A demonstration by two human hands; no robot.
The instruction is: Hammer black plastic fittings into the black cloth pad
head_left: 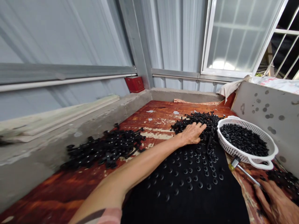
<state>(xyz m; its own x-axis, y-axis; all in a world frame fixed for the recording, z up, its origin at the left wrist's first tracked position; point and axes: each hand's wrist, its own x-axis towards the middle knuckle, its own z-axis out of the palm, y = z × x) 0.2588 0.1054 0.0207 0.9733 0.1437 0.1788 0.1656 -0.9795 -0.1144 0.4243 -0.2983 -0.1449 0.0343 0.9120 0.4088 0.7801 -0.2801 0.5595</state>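
Black pieces lie heaped at one o'clock from the left hand, the nearer one, whose pinch cannot be told; the right hand grips a hammer pointing toward ten o'clock.

Black pieces heaped loosely; hammer slanting, yellow-tipped, metal-shafted.

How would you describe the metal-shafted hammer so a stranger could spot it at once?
Find the round white plastic basket of small black pieces, right of centre. Below its near wall, beside the flat black sheet, the hammer slants up from the person's bare right hand. Its yellow-tipped head and shiny silver shaft stand out against those black pieces.
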